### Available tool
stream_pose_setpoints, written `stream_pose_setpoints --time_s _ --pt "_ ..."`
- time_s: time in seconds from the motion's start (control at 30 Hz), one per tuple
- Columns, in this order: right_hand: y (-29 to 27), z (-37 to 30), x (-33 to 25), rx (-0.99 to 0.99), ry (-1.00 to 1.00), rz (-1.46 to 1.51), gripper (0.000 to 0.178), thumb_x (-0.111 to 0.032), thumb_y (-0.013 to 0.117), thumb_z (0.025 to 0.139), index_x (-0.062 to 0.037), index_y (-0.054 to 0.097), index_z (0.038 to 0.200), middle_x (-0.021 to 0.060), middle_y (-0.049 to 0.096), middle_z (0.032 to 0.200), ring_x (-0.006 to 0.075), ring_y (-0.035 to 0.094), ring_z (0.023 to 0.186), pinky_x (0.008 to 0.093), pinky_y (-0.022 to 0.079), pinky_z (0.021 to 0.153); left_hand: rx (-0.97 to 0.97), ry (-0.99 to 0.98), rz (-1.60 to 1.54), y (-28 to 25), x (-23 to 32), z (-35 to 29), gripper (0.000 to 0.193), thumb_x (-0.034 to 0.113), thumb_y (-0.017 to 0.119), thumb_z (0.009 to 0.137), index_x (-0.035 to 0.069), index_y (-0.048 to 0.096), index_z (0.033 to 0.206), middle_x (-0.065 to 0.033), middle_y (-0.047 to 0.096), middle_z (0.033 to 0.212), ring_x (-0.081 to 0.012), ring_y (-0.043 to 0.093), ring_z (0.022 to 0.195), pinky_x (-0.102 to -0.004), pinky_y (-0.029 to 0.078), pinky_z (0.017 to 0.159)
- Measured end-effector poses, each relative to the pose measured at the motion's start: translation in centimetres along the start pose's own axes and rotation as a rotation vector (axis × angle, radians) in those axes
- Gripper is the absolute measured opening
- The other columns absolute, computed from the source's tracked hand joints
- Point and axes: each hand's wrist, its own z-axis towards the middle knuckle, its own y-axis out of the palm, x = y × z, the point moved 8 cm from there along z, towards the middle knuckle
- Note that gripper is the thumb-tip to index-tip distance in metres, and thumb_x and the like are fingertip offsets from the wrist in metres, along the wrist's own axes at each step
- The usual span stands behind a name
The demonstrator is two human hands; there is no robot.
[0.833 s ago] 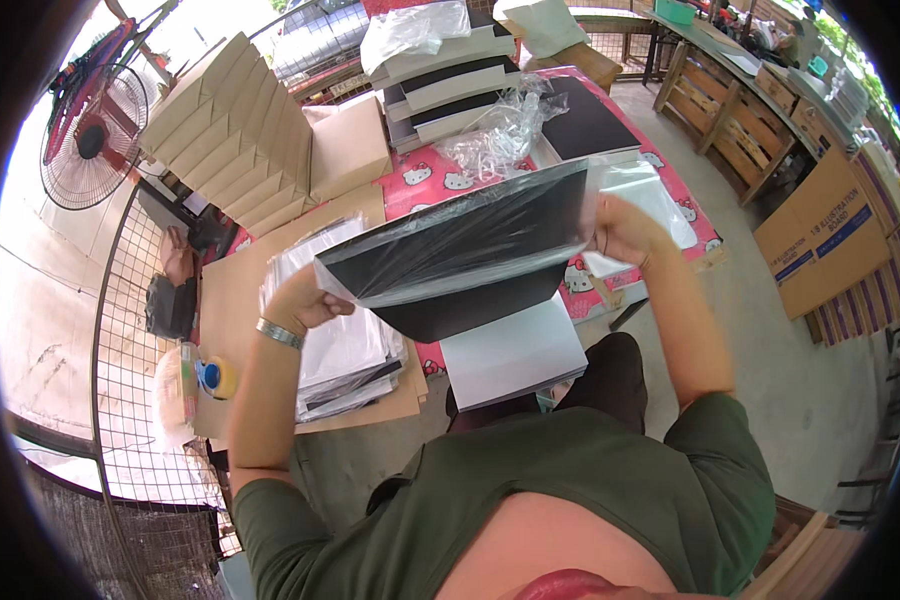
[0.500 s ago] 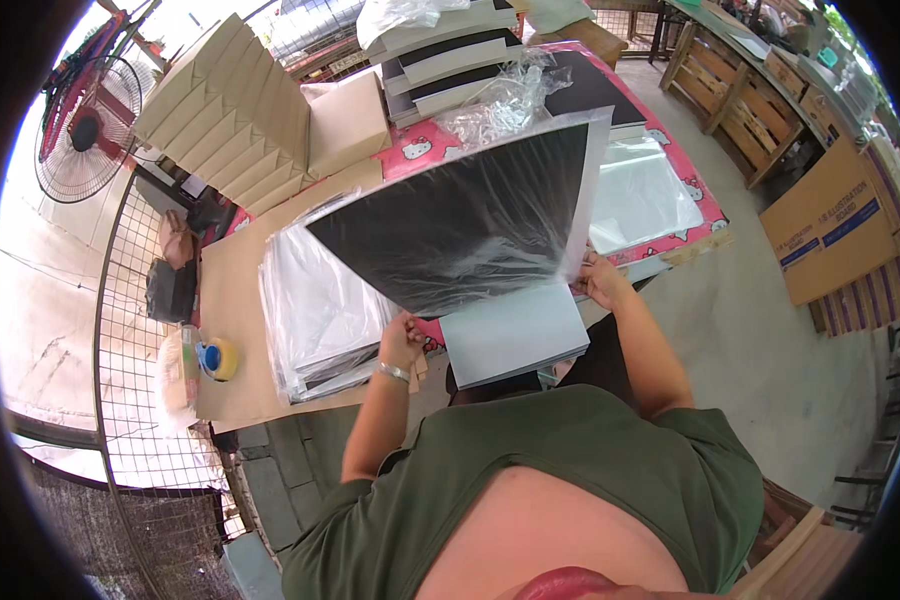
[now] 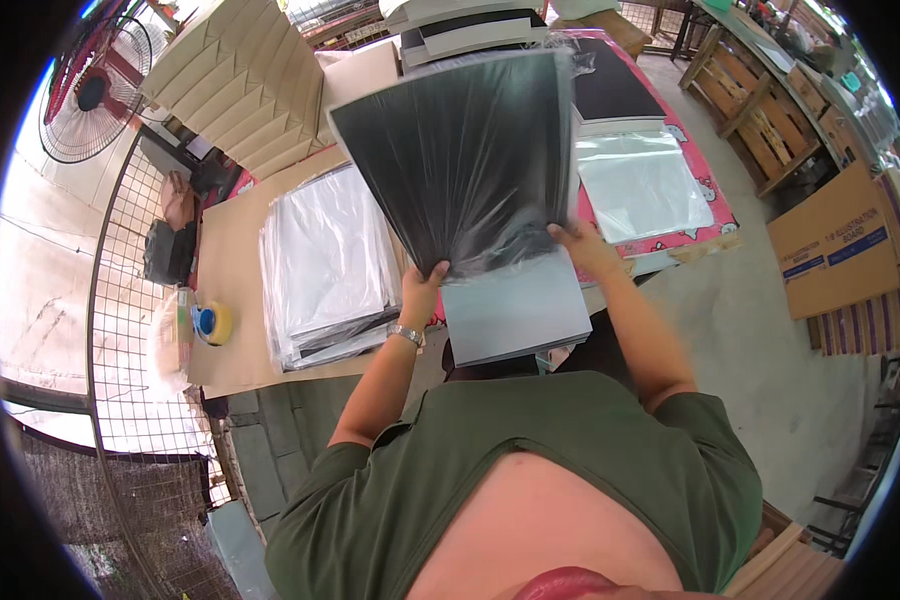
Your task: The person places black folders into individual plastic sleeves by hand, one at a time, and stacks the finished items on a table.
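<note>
Black sheet is held up over the table

The table wears a pink patterned cloth, with a brown board laid along its left side. Toward the far left corner rises a tall stack of brown packages.

The black sheet, inside a clear sleeve that wrinkles at its lower end, is above the middle of the table, partly hiding the stacks toward the far edge. On the brown board, just left of it, lies a pile of plastic-covered sheets. Near the right edge sits a pile of clear bags, and behind that, toward the far right corner, a black-topped stack.

A stack of pale sheets is at the middle of the near edge, below the sleeve; what supports it cannot be told.

The left hand is clamped on the lower left corner of the sleeved sheet, thumb on top. The right hand pinches the lower right corner, its thumb on the plastic.

A yellow tape roll with a blue part rests by the left edge, and a silvery band circles the left wrist.
</note>
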Motion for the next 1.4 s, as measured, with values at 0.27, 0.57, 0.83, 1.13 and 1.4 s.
stream_pose_setpoints --time_s 0.27,0.57,0.83,1.13,1.4 --pt "0.5 -1.9 0.7 0.136 0.219 0.003 0.034 -0.033 0.049 0.09 0.0004 0.054 0.094 0.0102 0.056 0.076 0.0175 0.048 0.071 0.0332 0.039 0.066 0.097 0.109 -0.012 0.3 4.3 -4.4 0.026 0.004 0.063 0.077 -0.001 0.057 0.102 -0.003 0.06 0.084 -0.0106 0.056 0.083 -0.0246 0.042 0.076" --pt "1.9 -12.9 7.2 0.151 0.578 0.263 0.036 -0.032 0.05 0.089 0.003 0.054 0.099 0.0067 0.053 0.077 0.0161 0.046 0.07 0.0338 0.04 0.066 -0.141 0.352 0.823 -4.1 2.8 -11.8 0.008 0.007 0.057 0.08 0.003 0.056 0.087 -0.0113 0.052 0.063 -0.019 0.054 0.056 -0.0316 0.041 0.051" --pt "4.8 -18.4 1.9 -0.149 0.181 0.05 0.04 -0.016 0.051 0.088 -0.0005 0.036 0.122 0.0095 0.05 0.108 0.0184 0.047 0.095 0.0319 0.04 0.082 -0.117 0.206 0.507 -7.9 1.4 -21.0 0.011 0.009 0.058 0.078 0.008 0.059 0.088 -0.0101 0.057 0.07 -0.022 0.059 0.066 -0.0306 0.046 0.06" --pt "23.3 -0.8 -3.8 -0.45 0.356 0.624 0.055 -0.01 0.053 0.087 -0.0064 0.022 0.133 0.0146 0.041 0.125 0.0229 0.045 0.104 0.0376 0.036 0.095 0.804 0.089 -0.216 -24.9 5.2 -9.3 0.035 0.027 0.05 0.088 0.005 0.043 0.114 -0.0112 0.055 0.1 -0.0171 0.056 0.08 -0.0273 0.048 0.06" --pt "37.4 6.5 1.0 -0.496 0.509 0.393 0.052 -0.011 0.056 0.086 -0.0057 0.028 0.13 0.0181 0.045 0.122 0.0272 0.045 0.106 0.0419 0.04 0.085 0.938 -0.483 1.209 -27.1 2.6 -3.6 0.051 0.027 0.059 0.078 0.007 0.04 0.121 -0.0177 0.048 0.115 -0.0274 0.052 0.1 -0.0427 0.046 0.078"
